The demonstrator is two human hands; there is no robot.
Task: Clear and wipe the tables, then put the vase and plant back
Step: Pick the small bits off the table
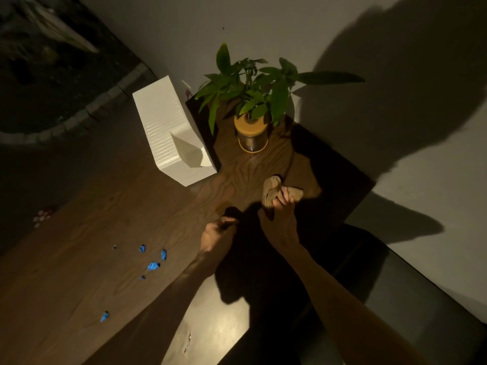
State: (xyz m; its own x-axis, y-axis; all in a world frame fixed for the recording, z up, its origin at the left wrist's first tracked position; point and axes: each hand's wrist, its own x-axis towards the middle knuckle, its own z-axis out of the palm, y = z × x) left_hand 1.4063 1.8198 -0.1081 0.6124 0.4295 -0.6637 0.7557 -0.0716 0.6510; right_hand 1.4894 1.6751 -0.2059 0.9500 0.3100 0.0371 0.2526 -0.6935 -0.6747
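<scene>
While the right hand [282, 206] grips a bunched tan cloth [274, 189] on the wood table [237, 167], left hand [218, 230] is curled at the table edge, can't tell if holding anything. Plant [250, 101] sits near the wall, w/ white vase [171, 133] beside it.

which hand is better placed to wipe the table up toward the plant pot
Right. The right hand already grips the cloth on the table, with open wood between it and the plant pot. The left hand sits nearer the table's edge, curled, with no cloth.
</scene>
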